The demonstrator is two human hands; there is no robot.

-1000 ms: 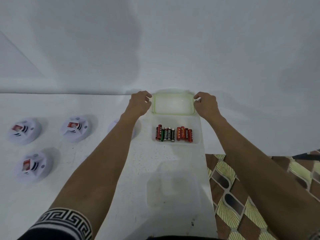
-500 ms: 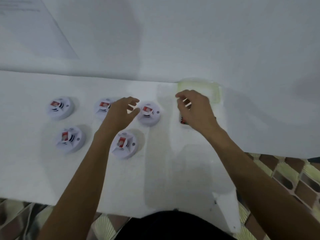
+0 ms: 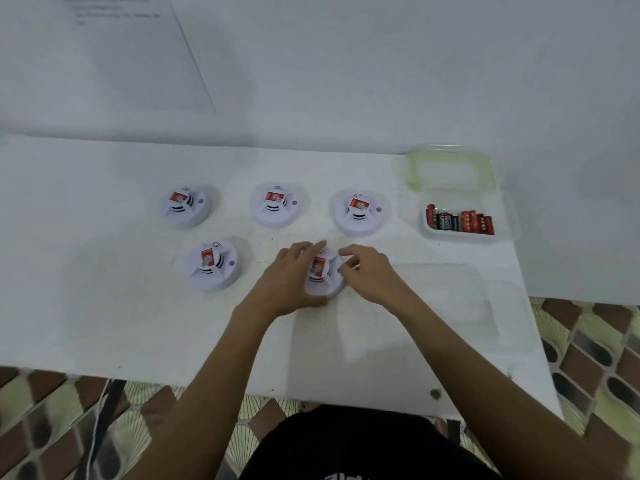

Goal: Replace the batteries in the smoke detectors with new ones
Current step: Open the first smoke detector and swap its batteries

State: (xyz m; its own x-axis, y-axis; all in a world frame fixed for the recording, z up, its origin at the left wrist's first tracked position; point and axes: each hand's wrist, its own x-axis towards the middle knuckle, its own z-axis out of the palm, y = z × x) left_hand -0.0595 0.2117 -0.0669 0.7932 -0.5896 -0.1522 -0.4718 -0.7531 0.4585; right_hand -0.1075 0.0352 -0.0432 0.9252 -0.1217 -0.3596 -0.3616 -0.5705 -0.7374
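Smoke detector point(image 3: 327, 280) in work: white, round, flat on the table point(image 3: 138, 323), right-hand unit of the near row, red label on top. It sits between both hands.

Left hand point(image 3: 287, 275): grip wrapped round the unit's left side, fingers over the far-left edge, thumb at the near edge. One finger lies across the top, next to the label.

Right hand point(image 3: 367, 271): grip curled in on the right rim, fingertips on the housing. Whether it pinches hard or only touches, can't tell. Both forearms come in from the near edge.

Other units, same type, red labels up, all apart from each other:
- near-left detector point(image 3: 213, 265), left of the left hand
- far-left detector point(image 3: 184, 206)
- far-middle detector point(image 3: 275, 205)
- far-right detector point(image 3: 360, 212), just beyond the right hand, not touching it

Right of the far row: clear tray point(image 3: 509, 220) holding batteries point(image 3: 459, 221) side by side in one row. Red and black ones sit at the left end, red ones at the right. Count is not readable. Just beyond the tray, against the wall, is a clear piece with a green rim point(image 3: 450, 168). Lid or box, can't tell.

A faint rectangular outline point(image 3: 450, 299) shows on the table right of the right hand. Can't tell what it is.

White wall point(image 3: 346, 64) runs behind the table, with a paper sheet point(image 3: 131, 46) on it far left, text too blurred to read. Patterned floor tiles point(image 3: 606, 358) show at right and under the near edge. Dark clothing point(image 3: 346, 445) shows at bottom centre.
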